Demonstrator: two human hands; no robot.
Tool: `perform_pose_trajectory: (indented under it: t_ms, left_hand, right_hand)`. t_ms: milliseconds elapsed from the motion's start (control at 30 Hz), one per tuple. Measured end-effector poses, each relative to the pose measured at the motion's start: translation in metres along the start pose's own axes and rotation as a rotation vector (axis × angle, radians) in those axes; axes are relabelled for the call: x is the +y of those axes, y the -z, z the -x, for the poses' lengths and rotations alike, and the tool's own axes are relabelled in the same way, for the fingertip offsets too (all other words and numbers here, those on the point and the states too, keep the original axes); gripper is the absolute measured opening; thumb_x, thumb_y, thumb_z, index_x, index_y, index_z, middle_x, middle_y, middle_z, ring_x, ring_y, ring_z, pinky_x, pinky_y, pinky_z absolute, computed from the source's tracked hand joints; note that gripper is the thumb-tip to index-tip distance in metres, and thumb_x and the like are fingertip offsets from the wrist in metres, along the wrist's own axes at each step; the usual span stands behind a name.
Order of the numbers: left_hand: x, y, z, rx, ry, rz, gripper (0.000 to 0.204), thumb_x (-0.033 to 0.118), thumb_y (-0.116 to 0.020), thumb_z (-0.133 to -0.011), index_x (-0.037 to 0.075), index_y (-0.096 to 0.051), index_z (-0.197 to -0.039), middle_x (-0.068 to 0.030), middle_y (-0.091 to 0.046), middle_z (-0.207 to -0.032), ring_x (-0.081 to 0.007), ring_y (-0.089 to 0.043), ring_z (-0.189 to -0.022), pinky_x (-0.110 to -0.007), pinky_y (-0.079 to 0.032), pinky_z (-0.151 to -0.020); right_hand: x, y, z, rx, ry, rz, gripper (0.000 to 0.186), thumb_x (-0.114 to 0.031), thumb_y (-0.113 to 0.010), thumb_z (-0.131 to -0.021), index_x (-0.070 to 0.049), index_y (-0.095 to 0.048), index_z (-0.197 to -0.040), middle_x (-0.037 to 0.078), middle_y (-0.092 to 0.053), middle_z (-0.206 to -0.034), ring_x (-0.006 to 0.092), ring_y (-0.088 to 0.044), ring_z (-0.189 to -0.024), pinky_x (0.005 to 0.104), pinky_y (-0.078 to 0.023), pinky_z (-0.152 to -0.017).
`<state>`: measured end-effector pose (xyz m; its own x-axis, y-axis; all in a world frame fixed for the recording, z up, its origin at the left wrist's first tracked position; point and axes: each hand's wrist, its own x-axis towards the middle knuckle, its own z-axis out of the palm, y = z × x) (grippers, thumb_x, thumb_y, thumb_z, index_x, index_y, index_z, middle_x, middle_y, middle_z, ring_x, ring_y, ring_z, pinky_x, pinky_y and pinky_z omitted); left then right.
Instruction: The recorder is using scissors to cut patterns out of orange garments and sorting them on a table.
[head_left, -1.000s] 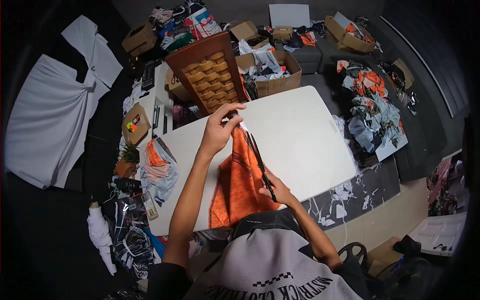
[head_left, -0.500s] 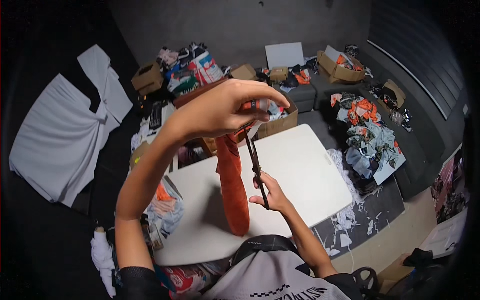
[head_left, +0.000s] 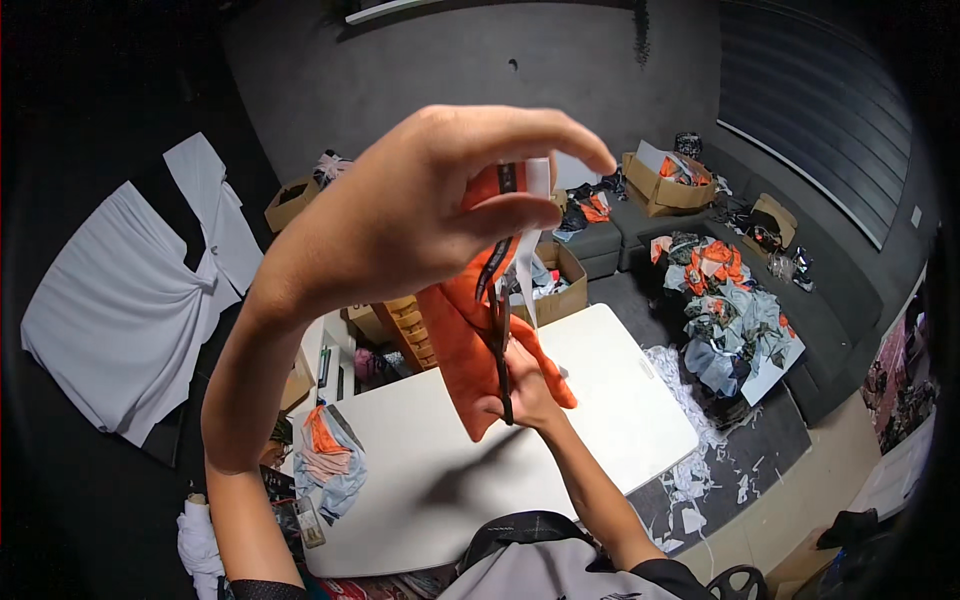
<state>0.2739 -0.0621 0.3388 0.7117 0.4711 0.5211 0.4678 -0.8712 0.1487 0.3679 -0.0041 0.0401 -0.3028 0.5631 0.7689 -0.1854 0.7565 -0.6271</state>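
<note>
My left hand [head_left: 400,200] is raised high, its thumb and fingers closed on the upper edge of an orange piece of cloth [head_left: 455,365]. The cloth hangs over the table, with a black band [head_left: 490,268] and a white strip [head_left: 525,275] along its top edge. Below, my right hand [head_left: 532,398] grips a pair of dark scissors [head_left: 501,345] pointing upward. Their blades lie against the cloth, near the band and strip; whether they are parted cannot be made out. Part of the cloth hangs behind my right hand.
Under my hands is a white table [head_left: 630,400], with grey and orange garments [head_left: 340,475] at its left end. Behind it stands a cardboard box [head_left: 565,290]. To the right, a heap of clothes [head_left: 735,310] lies beside a dark sofa [head_left: 835,330], with white scraps [head_left: 690,485] on the floor.
My left hand has come higher and closer with the cloth, which has turned and spread wider. The scissors have shifted slightly left, and the view has tilted up.
</note>
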Motion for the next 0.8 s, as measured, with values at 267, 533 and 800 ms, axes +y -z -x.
perform_pose_trajectory:
  t_ms: [267,533,800]
  left_hand:
    - [0.008,0.011,-0.016,0.058,-0.132,-0.012,0.043,-0.007,-0.061,-0.081,0.005,-0.057,-0.123,-0.0058,-0.061,-0.089,-0.0058,-0.052,-0.060,-0.016,-0.044,-0.050]
    - [0.027,0.016,-0.018,0.125,-0.128,0.062,0.042,-0.008,-0.059,-0.081,0.002,-0.057,-0.122,-0.0072,-0.060,-0.085,-0.0079,-0.053,-0.060,-0.018,-0.049,-0.054]
    - [0.020,0.022,-0.011,0.144,-0.151,0.060,0.043,-0.009,-0.058,-0.081,0.002,-0.056,-0.122,-0.0070,-0.059,-0.084,-0.0090,-0.053,-0.061,-0.019,-0.049,-0.054]
  right_hand:
    - [-0.034,-0.001,-0.035,0.120,0.099,-0.053,0.078,-0.067,-0.075,-0.061,-0.001,-0.057,-0.099,0.008,-0.058,-0.089,0.0229,-0.051,-0.075,0.0346,-0.042,-0.071]
    - [-0.056,0.001,-0.046,0.154,0.150,-0.055,0.072,-0.067,-0.073,-0.064,-0.003,-0.057,-0.091,0.007,-0.057,-0.084,0.0218,-0.050,-0.071,0.0320,-0.041,-0.067]
    - [-0.053,-0.012,-0.048,0.191,0.205,-0.116,0.056,-0.056,-0.073,-0.073,-0.004,-0.055,-0.082,0.007,-0.055,-0.079,0.0209,-0.048,-0.068,0.0298,-0.040,-0.064]
